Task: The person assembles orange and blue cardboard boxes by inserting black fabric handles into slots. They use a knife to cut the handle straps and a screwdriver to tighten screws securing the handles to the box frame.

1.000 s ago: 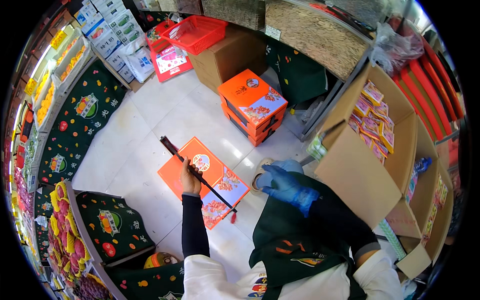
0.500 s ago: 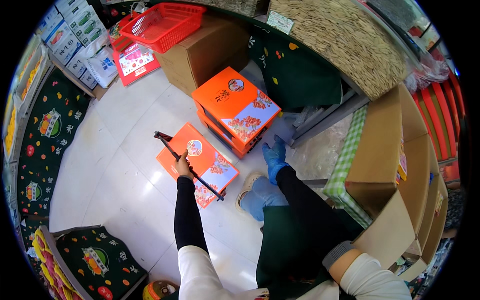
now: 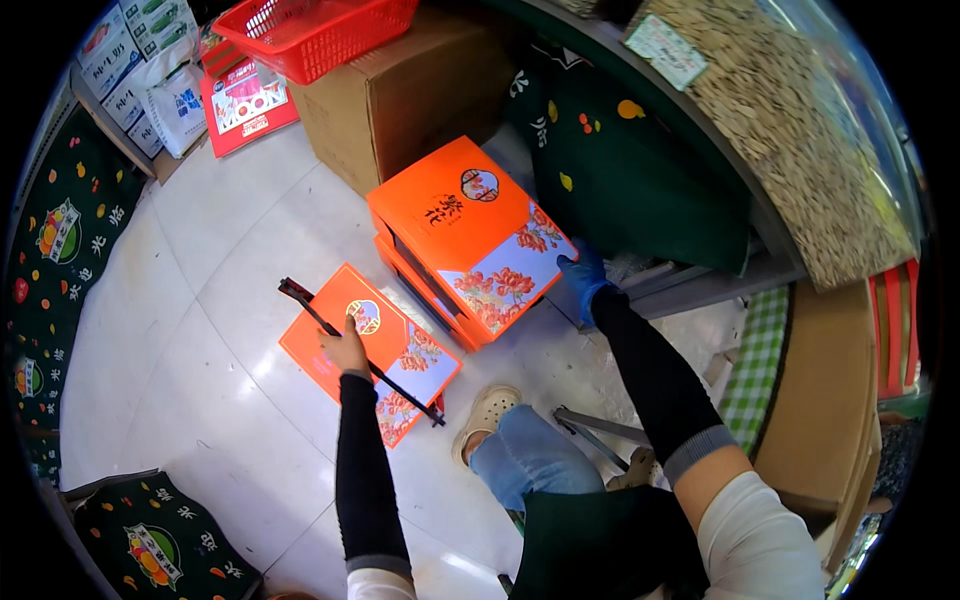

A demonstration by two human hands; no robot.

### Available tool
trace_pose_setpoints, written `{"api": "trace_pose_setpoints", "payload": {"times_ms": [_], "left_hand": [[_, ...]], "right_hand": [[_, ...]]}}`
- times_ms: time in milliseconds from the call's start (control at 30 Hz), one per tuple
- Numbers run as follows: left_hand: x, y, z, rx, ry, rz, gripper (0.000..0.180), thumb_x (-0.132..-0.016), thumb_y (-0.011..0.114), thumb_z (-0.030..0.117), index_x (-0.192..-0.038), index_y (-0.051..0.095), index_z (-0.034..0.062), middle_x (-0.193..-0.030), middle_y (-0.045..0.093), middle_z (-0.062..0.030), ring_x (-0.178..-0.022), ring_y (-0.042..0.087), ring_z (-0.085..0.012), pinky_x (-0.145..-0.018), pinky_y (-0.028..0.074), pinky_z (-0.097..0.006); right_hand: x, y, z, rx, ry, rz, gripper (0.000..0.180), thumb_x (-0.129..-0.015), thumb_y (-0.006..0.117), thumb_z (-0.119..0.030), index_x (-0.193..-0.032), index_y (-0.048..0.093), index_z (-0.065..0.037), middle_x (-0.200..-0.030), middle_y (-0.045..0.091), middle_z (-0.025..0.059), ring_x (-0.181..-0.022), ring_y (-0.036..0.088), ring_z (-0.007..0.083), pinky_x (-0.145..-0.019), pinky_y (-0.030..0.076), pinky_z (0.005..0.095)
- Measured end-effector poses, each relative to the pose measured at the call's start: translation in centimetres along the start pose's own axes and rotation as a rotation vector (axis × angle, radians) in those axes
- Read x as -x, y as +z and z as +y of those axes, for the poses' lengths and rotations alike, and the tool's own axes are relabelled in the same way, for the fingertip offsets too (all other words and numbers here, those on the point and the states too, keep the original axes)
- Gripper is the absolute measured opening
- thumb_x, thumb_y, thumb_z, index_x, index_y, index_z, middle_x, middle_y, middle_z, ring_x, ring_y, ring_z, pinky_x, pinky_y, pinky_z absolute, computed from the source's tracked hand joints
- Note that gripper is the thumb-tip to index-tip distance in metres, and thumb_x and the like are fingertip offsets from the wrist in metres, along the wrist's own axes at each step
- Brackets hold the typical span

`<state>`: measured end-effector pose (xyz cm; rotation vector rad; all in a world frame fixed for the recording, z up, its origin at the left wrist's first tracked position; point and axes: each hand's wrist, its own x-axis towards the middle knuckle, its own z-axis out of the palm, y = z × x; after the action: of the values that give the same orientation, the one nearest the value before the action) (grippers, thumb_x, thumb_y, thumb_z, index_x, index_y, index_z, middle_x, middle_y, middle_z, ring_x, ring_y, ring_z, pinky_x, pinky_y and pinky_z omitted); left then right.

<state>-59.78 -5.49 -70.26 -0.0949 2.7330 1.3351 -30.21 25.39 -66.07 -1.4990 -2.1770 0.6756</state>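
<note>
My left hand (image 3: 346, 350) is closed around a long, thin dark bar (image 3: 320, 318) that lies slantwise across an orange gift box (image 3: 388, 323) printed with flowers. This box is low, near the floor. To its right stands a stack of similar orange boxes, and the top orange gift box (image 3: 455, 215) sits slightly askew, with a dark gap along its left side. My right hand (image 3: 585, 281), in a blue glove, grips the right corner of that top box. Part of its fingers is hidden behind the box edge.
A large cardboard carton (image 3: 390, 95) behind the stack carries a red plastic basket (image 3: 318, 42). Dark green cloth (image 3: 610, 170) drapes a stand at right. Near my right arm are a checked cloth (image 3: 757, 360) and an open carton (image 3: 825, 400). My shoe (image 3: 488, 412) is close to the stack.
My right hand has moved from open beside the stack to the top box's right corner. My left hand still holds the dark bar. The view has shifted closer to the boxes.
</note>
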Motion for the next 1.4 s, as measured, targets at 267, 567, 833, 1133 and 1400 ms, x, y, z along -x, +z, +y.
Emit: {"api": "trace_pose_setpoints", "payload": {"times_ms": [267, 567, 833, 1133, 1400], "left_hand": [[13.1, 6.3, 3.8, 0.644, -0.055, -0.56, 0.068, -0.092, 0.041, 0.042, -0.136, 0.02, -0.0051, -0.143, 0.02, -0.0191, -0.132, 0.019, -0.0281, -0.108, 0.014, -0.034], [7.4, 8.7, 0.3, 0.695, -0.299, -0.784, 0.068, -0.089, 0.034, 0.058, -0.128, 0.04, 0.0023, -0.118, 0.051, -0.01, -0.106, 0.05, -0.0179, -0.089, 0.041, -0.032], [5.2, 13.4, -1.3, 1.08, -0.541, -1.15, 0.069, -0.087, 0.035, 0.06, -0.129, 0.038, 0.0052, -0.123, 0.049, -0.0127, -0.108, 0.052, -0.0247, -0.087, 0.046, -0.037], [8.7, 9.5, 4.4, 1.26, -0.336, -0.791, 0.058, -0.09, 0.041, 0.05, -0.125, 0.039, 0.0028, -0.115, 0.049, -0.0084, -0.099, 0.052, -0.0165, -0.083, 0.045, -0.029], [12.8, -8.2, 12.9, 1.399, -0.236, -0.648, 0.054, -0.091, 0.043, 0.045, -0.127, 0.034, 0.0058, -0.115, 0.048, -0.0067, -0.104, 0.049, -0.0167, -0.088, 0.042, -0.031]], "right_hand": [[-2.0, 1.3, 1.4, -0.338, 0.118, -0.183, 0.046, -0.081, 0.062, -0.033, -0.112, 0.052, -0.002, -0.107, 0.059, 0.0148, -0.097, 0.056, 0.0254, -0.082, 0.042, 0.0332], [1.1, 3.3, 4.8, -0.538, 0.336, -0.383, 0.05, -0.09, 0.048, -0.039, -0.12, 0.048, 0.001, -0.11, 0.057, 0.0117, -0.102, 0.052, 0.017, -0.085, 0.041, 0.0289], [0.3, 3.6, 1.3, -0.719, 0.164, -0.584, 0.061, -0.085, 0.06, -0.034, -0.133, 0.035, -0.005, -0.126, 0.045, 0.0057, -0.113, 0.043, 0.0134, -0.095, 0.034, 0.0254], [-1.2, -4.8, -6.7, -0.515, 0.26, -0.734, 0.059, -0.082, 0.063, -0.039, -0.126, 0.043, -0.005, -0.113, 0.056, 0.0056, -0.098, 0.052, 0.0131, -0.087, 0.04, 0.0265], [0.9, -14.5, -18.3, -0.645, 0.095, -1.0, 0.064, -0.082, 0.058, -0.048, -0.127, 0.045, -0.005, -0.12, 0.054, 0.0065, -0.101, 0.051, 0.0127, -0.09, 0.038, 0.0248]]}}
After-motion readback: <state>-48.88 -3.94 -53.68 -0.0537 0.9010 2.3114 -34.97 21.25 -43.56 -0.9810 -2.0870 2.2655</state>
